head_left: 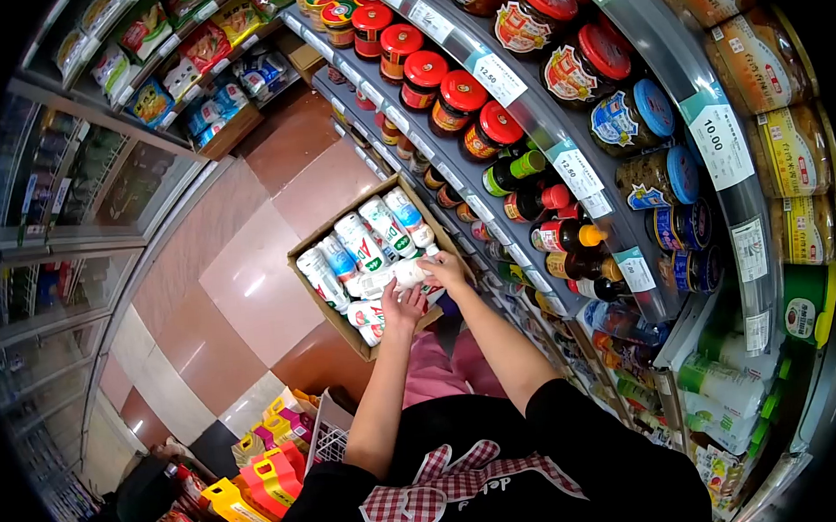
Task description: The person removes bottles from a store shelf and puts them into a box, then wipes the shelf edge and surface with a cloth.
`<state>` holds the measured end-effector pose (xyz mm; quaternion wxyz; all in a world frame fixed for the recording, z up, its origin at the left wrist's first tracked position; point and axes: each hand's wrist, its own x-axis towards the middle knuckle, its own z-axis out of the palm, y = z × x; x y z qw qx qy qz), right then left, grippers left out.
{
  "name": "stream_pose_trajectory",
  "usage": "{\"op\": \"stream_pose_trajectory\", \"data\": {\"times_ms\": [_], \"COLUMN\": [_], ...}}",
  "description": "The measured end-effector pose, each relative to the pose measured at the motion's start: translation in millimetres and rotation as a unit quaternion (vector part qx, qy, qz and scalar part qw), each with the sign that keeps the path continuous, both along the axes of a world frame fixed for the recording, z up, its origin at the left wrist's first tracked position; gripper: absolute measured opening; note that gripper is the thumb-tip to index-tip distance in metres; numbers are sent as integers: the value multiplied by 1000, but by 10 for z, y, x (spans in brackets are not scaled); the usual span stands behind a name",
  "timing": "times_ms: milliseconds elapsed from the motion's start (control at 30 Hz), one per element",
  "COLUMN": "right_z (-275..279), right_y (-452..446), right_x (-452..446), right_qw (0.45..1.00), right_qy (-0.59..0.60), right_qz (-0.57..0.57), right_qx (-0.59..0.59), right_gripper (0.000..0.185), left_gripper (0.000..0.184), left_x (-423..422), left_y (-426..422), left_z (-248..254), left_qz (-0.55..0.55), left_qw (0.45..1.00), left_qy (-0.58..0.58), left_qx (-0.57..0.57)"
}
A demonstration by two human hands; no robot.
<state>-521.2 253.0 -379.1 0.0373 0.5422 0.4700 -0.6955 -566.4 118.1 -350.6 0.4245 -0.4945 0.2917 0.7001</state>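
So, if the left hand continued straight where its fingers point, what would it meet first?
Most likely the white bottle lying crosswise ahead of the left hand; depth is unclear, so they may already touch.

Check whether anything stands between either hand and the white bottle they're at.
Nothing visible does. The right hand holds the bottle near one end, and the left hand is right at it, with no item between. The box and other bottles lie around and below, not between.
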Motion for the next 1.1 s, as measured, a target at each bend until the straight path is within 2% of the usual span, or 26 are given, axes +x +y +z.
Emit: {"op": "stream_pose_trajectory", "data": {"times_ms": [200,333,433,467,500,600,700,767,833,900,967,1033,1100], "right_z": [-303,-347,-341,-327,-331,-213,-80,164,146,-214,432,975,1806], "right_y": [-132,-63,-9,-11,5,38,-22,-93,-118,-286,-372,-299,-303], "right_x": [-133,-86,13,60,92,205,305,348,399,527,628,785,975], "right_qw": [995,998,997,996,995,996,997,997,999,979,963,932,959], "right_qy": [-94,-60,-61,-71,-78,-63,-47,-34,-27,6,2,41,50], "right_qz": [-11,-13,-27,-38,-21,-9,-24,-46,-10,63,79,93,103], "right_qx": [39,0,-34,-44,-56,-68,-60,-57,35,192,257,348,260], "right_gripper": [44,42,54,73,84,75,37,22,22,22,25,29,31], "left_gripper": [80,87,92,92,92,94,87,74,56,52,39,31,31], "left_x": [-95,-147,-156,-165,-173,-192,-157,-99,-31,41,51,93,215], "left_y": [-14,-8,62,71,86,161,226,159,305,290,108,218,225], "left_z": [-78,-149,-182,-172,-194,-225,-196,-456,-177,-125,-52,375,911], "left_qz": [-3,3,-18,-28,-39,-62,-109,-129,-164,-231,-336,-403,-463], "left_qw": [1000,999,999,998,998,997,992,990,984,969,932,900,860], "left_qy": [1,-5,13,24,36,40,54,46,63,80,69,81,154], "left_qx": [28,43,40,42,46,31,22,41,34,30,116,143,149]}}
